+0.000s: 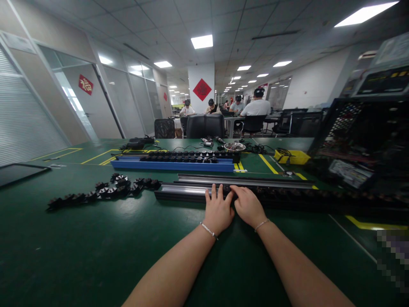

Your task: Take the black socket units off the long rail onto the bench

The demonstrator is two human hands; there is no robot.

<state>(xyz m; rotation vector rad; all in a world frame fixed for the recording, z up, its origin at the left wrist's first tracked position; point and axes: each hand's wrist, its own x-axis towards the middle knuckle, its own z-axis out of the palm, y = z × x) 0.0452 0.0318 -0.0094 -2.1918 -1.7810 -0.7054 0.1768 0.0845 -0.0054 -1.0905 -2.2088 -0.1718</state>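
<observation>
My left hand (219, 209) rests on a long black channel rail (182, 192) with a shiny silver inside, its fingers spread over the far edge. Right beside it, my right hand (249, 207) has its fingers curled in and the index finger reaching to the rail. A small dark piece (226, 188) shows in the channel by my fingertips; what the right fingers press or hold is hidden. To the right, dark parts (287, 194) sit in a row along the rail. Behind it lies a second rail (201, 178). Loose black clip-like parts (108, 192) lie left of the rails.
A blue rail (172, 164) holding several black parts lies farther back. Beyond it are a metal dish (234, 146), cables and a yellow tray (295, 157). An open computer case (361, 140) stands at right, a black tray (22, 174) at far left. People sit in the background.
</observation>
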